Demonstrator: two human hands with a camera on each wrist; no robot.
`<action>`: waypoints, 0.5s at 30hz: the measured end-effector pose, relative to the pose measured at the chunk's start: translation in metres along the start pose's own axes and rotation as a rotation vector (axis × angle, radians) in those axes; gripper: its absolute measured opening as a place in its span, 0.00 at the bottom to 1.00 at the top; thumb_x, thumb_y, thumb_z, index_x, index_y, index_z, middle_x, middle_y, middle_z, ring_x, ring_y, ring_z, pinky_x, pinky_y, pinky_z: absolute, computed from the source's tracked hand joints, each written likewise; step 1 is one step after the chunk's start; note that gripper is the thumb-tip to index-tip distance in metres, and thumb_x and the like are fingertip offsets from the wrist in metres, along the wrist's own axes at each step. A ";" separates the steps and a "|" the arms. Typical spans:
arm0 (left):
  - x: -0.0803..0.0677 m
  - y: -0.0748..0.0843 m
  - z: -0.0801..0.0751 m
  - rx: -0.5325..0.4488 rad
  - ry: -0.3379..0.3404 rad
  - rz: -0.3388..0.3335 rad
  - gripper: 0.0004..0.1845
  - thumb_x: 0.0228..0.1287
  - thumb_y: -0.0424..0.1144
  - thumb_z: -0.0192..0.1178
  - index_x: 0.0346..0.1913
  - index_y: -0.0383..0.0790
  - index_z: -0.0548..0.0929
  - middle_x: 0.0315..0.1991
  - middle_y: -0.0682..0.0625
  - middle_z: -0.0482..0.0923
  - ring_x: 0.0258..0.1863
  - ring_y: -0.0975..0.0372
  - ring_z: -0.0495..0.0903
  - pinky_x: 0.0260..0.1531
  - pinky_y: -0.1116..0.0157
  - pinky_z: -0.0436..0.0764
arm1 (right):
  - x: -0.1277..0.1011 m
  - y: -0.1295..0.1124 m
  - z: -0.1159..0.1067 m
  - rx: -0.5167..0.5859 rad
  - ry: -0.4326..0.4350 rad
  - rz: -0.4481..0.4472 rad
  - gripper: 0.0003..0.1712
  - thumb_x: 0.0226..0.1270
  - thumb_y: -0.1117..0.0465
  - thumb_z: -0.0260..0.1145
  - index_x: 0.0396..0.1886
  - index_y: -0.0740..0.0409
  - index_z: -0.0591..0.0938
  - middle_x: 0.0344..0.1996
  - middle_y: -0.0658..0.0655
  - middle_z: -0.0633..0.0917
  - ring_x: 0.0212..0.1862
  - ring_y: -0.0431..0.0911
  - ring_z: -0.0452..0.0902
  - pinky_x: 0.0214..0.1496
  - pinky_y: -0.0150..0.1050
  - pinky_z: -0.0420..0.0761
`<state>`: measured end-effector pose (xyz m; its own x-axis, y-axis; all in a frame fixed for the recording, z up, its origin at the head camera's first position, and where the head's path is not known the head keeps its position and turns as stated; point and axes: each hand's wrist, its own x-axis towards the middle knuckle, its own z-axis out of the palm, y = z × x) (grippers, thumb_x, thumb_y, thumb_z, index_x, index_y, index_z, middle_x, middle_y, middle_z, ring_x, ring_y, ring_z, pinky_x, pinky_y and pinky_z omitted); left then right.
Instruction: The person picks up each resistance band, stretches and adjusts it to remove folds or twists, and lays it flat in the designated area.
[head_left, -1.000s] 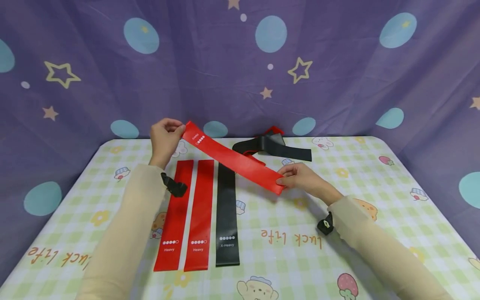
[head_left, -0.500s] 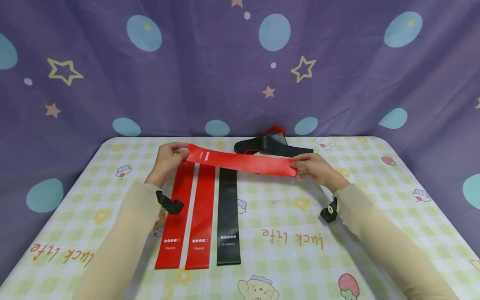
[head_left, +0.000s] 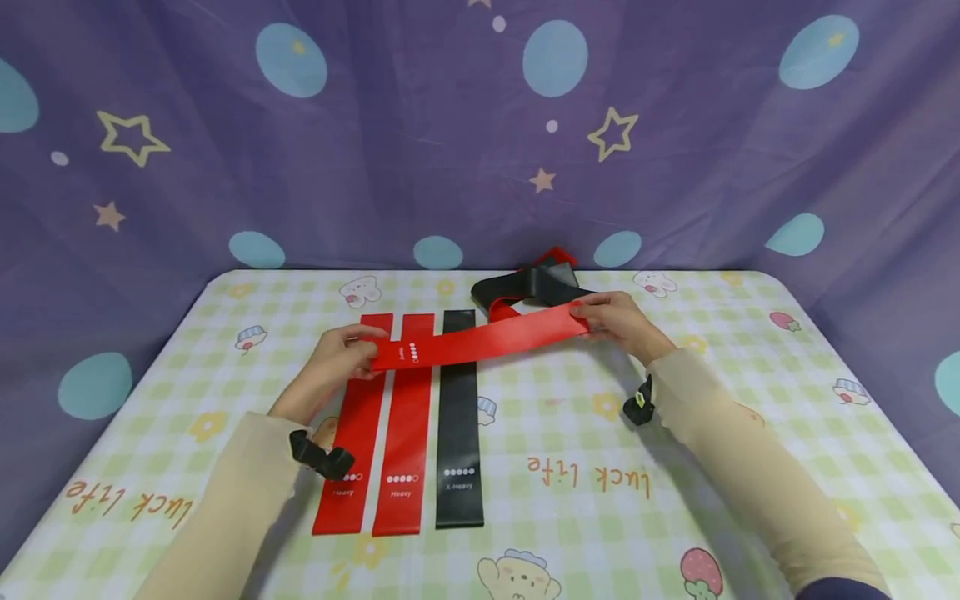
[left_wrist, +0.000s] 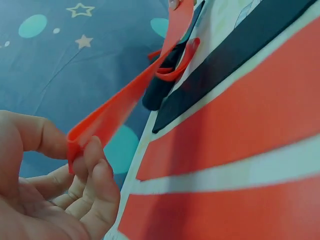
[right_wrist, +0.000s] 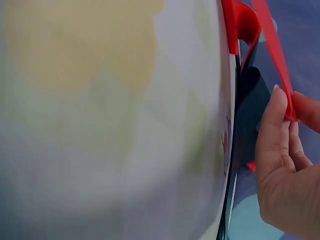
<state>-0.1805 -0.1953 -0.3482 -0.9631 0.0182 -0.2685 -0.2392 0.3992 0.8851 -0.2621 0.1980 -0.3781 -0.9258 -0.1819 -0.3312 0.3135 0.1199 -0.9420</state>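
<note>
A red resistance band loop [head_left: 495, 335] is stretched out flat above the table, its right end a little higher. My left hand [head_left: 330, 367] pinches its printed end; in the left wrist view the loop's fold [left_wrist: 76, 137] sits between thumb and fingers. At the other end, the thumb and fingers of my right hand [head_left: 622, 325] pinch the band, as the right wrist view also shows. Below it lie a left red "Heavy" band [head_left: 352, 433], a second red band [head_left: 405, 417] and a black "X-Heavy" band [head_left: 458, 417], side by side. The held band crosses over their upper parts.
A loose heap of black bands [head_left: 536, 285] and red bands lies at the table's back edge, partly behind the held band. A checked cloth [head_left: 570, 533] covers the table, and a purple curtain [head_left: 420, 150] hangs behind it.
The held band has swung from slanting down rightward to rising slightly rightward. My left hand came down and nearer; my right hand rose and moved a little away. Both keep their pinch.
</note>
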 end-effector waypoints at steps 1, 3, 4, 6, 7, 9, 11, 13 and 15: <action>-0.002 -0.001 -0.002 -0.006 0.006 0.004 0.23 0.64 0.33 0.46 0.61 0.29 0.70 0.50 0.37 0.72 0.29 0.63 0.76 0.32 0.72 0.81 | 0.001 0.000 0.003 -0.010 -0.004 -0.005 0.15 0.65 0.68 0.60 0.50 0.66 0.74 0.23 0.43 0.82 0.23 0.35 0.77 0.29 0.30 0.82; -0.006 -0.003 -0.006 -0.015 0.012 0.015 0.22 0.64 0.33 0.45 0.59 0.26 0.71 0.47 0.40 0.71 0.28 0.64 0.75 0.30 0.72 0.80 | 0.004 0.001 0.009 -0.028 -0.009 -0.009 0.17 0.65 0.68 0.61 0.52 0.70 0.73 0.23 0.43 0.83 0.23 0.35 0.77 0.29 0.30 0.82; -0.007 -0.003 -0.009 -0.016 0.012 0.020 0.21 0.64 0.33 0.45 0.58 0.25 0.70 0.44 0.42 0.71 0.27 0.64 0.74 0.29 0.71 0.79 | 0.005 0.002 0.011 -0.037 -0.013 -0.006 0.18 0.65 0.68 0.61 0.53 0.71 0.73 0.23 0.43 0.83 0.23 0.35 0.78 0.29 0.30 0.82; -0.010 -0.005 -0.013 -0.016 0.013 0.020 0.21 0.65 0.34 0.45 0.57 0.25 0.70 0.40 0.45 0.71 0.25 0.65 0.73 0.29 0.70 0.79 | 0.006 0.003 0.017 -0.075 -0.026 0.006 0.20 0.64 0.68 0.61 0.54 0.72 0.73 0.23 0.43 0.83 0.24 0.35 0.78 0.31 0.31 0.82; -0.012 -0.006 -0.016 -0.014 0.011 0.022 0.21 0.66 0.34 0.45 0.57 0.25 0.70 0.39 0.46 0.71 0.26 0.65 0.73 0.30 0.70 0.79 | 0.006 0.003 0.019 -0.089 -0.036 0.013 0.20 0.64 0.68 0.62 0.54 0.72 0.72 0.23 0.43 0.83 0.25 0.36 0.79 0.31 0.32 0.83; -0.015 -0.008 -0.020 -0.009 -0.003 0.006 0.21 0.67 0.35 0.44 0.59 0.26 0.69 0.40 0.46 0.71 0.28 0.65 0.72 0.31 0.69 0.78 | 0.006 0.003 0.025 -0.125 -0.056 0.026 0.21 0.64 0.67 0.63 0.54 0.72 0.72 0.24 0.44 0.83 0.25 0.36 0.78 0.32 0.33 0.83; -0.017 -0.011 -0.024 0.007 -0.022 -0.019 0.22 0.66 0.35 0.44 0.60 0.27 0.69 0.45 0.43 0.71 0.29 0.65 0.71 0.32 0.69 0.77 | 0.007 0.003 0.029 -0.163 -0.083 0.036 0.20 0.63 0.68 0.63 0.53 0.73 0.74 0.23 0.45 0.82 0.25 0.37 0.77 0.31 0.33 0.83; -0.020 -0.015 -0.026 0.020 -0.056 -0.037 0.23 0.64 0.34 0.44 0.61 0.28 0.68 0.51 0.39 0.69 0.31 0.64 0.72 0.32 0.69 0.78 | 0.007 0.002 0.032 -0.208 -0.113 0.048 0.20 0.62 0.69 0.63 0.52 0.74 0.74 0.22 0.45 0.82 0.24 0.37 0.76 0.30 0.32 0.82; -0.022 -0.018 -0.027 0.032 -0.087 -0.048 0.25 0.62 0.33 0.44 0.62 0.29 0.67 0.55 0.36 0.68 0.29 0.64 0.73 0.32 0.69 0.78 | 0.007 0.001 0.035 -0.254 -0.135 0.059 0.19 0.62 0.69 0.63 0.51 0.75 0.75 0.20 0.45 0.81 0.24 0.37 0.76 0.30 0.31 0.81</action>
<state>-0.1580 -0.2281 -0.3477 -0.9360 0.0769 -0.3435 -0.2795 0.4309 0.8580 -0.2608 0.1630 -0.3837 -0.8659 -0.2935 -0.4050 0.2869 0.3718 -0.8828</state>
